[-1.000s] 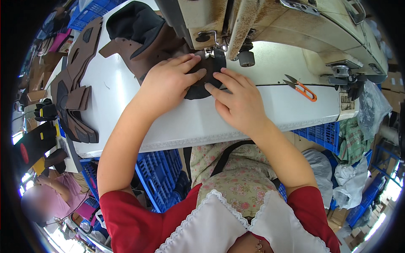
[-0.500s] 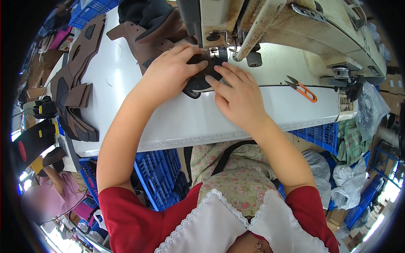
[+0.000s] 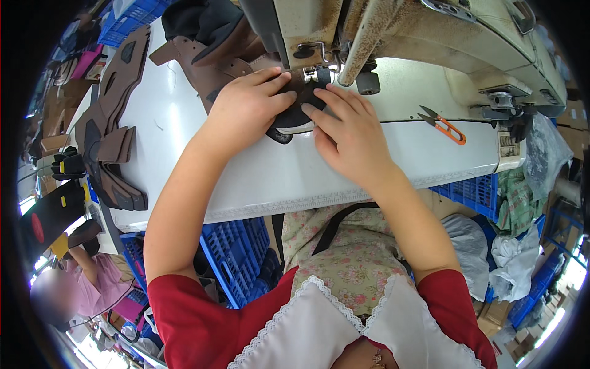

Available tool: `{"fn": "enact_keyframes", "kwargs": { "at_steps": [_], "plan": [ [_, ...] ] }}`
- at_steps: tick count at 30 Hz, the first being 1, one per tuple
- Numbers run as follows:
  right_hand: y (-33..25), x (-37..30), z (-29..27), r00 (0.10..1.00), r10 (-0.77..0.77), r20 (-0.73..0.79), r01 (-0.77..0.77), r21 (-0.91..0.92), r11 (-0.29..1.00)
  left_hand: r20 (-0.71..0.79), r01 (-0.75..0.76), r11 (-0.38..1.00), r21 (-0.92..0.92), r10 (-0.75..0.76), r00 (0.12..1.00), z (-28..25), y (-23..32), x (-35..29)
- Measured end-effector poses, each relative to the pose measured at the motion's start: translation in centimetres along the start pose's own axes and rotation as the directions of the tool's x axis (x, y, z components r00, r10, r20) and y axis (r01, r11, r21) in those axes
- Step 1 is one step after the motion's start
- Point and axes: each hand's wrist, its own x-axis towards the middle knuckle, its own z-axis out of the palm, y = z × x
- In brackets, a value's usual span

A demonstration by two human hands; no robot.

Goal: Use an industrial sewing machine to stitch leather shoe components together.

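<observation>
A dark brown leather piece with a black part lies under the presser foot of a sewing machine. From its left side my left hand rests on it, the fingers laid forward and the thumb apart, pressing it down. My right hand lies flat on its right edge with the fingers spread and the fingertips close to the foot. More brown leather with holes and black fabric spread out beyond my left hand. My palms hide part of the piece's underside.
Orange-handled thread snips lie on the white table to the right. Stacked brown leather parts line its left edge. Blue crates stand below, plastic bags at right. Another person in pink sits far left.
The view has shifted slightly. Both hands stay on the leather piece beside the presser foot, with only a slight shift of the right fingers.
</observation>
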Motion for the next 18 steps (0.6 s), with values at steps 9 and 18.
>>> {"fn": "enact_keyframes", "kwargs": {
  "at_steps": [9,18],
  "plan": [
    [0.2,0.2,-0.3,1.000,0.014,0.013,-0.014,0.006,1.000,0.087,0.083,0.986,0.141,-0.096,0.992,-0.3,1.3,0.9],
    [0.5,0.3,-0.2,1.000,0.019,-0.016,-0.019,-0.023,1.000,0.054,0.060,0.969,0.238,-0.075,0.996,0.3,1.5,1.1]
  ]
}}
